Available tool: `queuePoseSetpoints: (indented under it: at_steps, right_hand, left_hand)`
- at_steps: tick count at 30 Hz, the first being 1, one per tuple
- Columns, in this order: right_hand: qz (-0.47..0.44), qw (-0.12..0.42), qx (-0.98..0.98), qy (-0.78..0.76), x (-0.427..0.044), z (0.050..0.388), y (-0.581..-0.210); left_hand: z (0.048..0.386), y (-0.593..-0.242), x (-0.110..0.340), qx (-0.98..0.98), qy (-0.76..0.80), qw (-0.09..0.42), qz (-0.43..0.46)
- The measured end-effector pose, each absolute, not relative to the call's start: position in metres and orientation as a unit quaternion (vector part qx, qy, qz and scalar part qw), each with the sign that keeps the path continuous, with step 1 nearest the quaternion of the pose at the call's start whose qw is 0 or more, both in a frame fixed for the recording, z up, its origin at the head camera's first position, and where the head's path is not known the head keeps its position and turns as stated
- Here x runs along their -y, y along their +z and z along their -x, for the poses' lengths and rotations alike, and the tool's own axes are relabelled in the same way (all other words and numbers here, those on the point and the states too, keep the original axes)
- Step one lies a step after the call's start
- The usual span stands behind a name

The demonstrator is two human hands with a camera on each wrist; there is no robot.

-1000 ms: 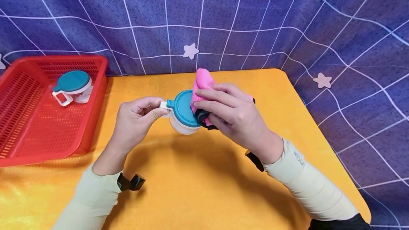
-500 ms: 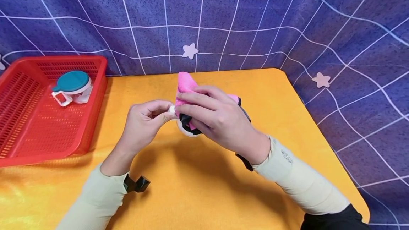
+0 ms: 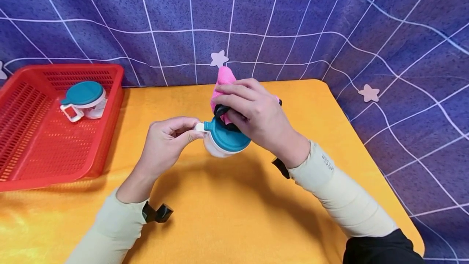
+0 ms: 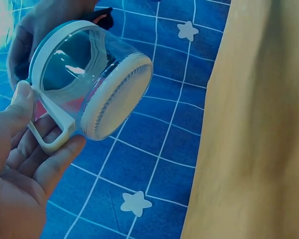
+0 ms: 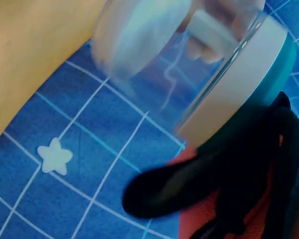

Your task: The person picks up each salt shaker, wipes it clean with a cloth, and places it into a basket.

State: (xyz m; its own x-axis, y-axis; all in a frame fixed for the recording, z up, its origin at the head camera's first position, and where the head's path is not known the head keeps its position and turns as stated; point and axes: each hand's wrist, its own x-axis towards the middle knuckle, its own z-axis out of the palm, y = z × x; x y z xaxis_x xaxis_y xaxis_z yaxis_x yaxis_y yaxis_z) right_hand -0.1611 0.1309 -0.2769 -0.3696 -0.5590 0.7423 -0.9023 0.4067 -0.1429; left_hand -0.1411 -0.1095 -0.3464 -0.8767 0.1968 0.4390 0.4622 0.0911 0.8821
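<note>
A clear jar (image 4: pixel 122 94) with a teal lid (image 3: pixel 231 138) and a white handle (image 4: pixel 52 142) is held up over the table. My left hand (image 3: pixel 172 137) pinches that handle between thumb and fingers. My right hand (image 3: pixel 260 113) grips a bunched pink cloth (image 3: pixel 225 77) with black edging and presses it on the far part of the lid. In the right wrist view the black edging (image 5: pixel 239 174) lies against the teal lid, and part of the cloth is hidden by my fingers.
At the left stands a red plastic basket (image 3: pixel 91 162) with a second teal-lidded jar (image 3: pixel 85 94) inside. The yellow tabletop (image 3: pixel 220 215) ends at a blue curtain (image 3: pixel 176 7) with white lines and stars, behind and to the right.
The right hand and cloth swept left across the lid, covering it, then moved back to its far side, so the lid shows again. The jar and left hand shifted slightly right.
</note>
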Motion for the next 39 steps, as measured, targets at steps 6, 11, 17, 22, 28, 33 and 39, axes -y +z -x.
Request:
queuePoseSetpoints:
  at_steps: [6,11,17,22,28,33,39]
  right_hand:
    - [-0.448,0.296,0.789,0.300,-0.144,0.167,-0.282]
    - [-0.451,0.299,0.780,0.314,-0.156,0.160,-0.285]
    - [-0.455,0.310,0.772,0.318,-0.163,0.148,-0.290]
    - [-0.456,0.321,0.764,0.324,-0.160,0.137,-0.296]
    - [-0.466,0.322,0.763,0.311,-0.154,0.128,-0.303]
    - [-0.475,0.312,0.767,0.299,-0.150,0.122,-0.305]
    - [-0.487,0.299,0.770,0.285,-0.146,0.112,-0.308]
  left_hand:
    - [0.141,-0.347,0.113,0.735,-0.634,0.105,0.216]
    - [0.141,-0.346,0.116,0.732,-0.638,0.111,0.214]
    - [0.142,-0.344,0.118,0.717,-0.655,0.116,0.209]
    - [0.142,-0.344,0.116,0.727,-0.644,0.123,0.203]
    - [0.144,-0.347,0.116,0.741,-0.629,0.127,0.199]
    - [0.145,-0.351,0.115,0.742,-0.628,0.132,0.194]
    - [0.148,-0.354,0.115,0.738,-0.635,0.134,0.186]
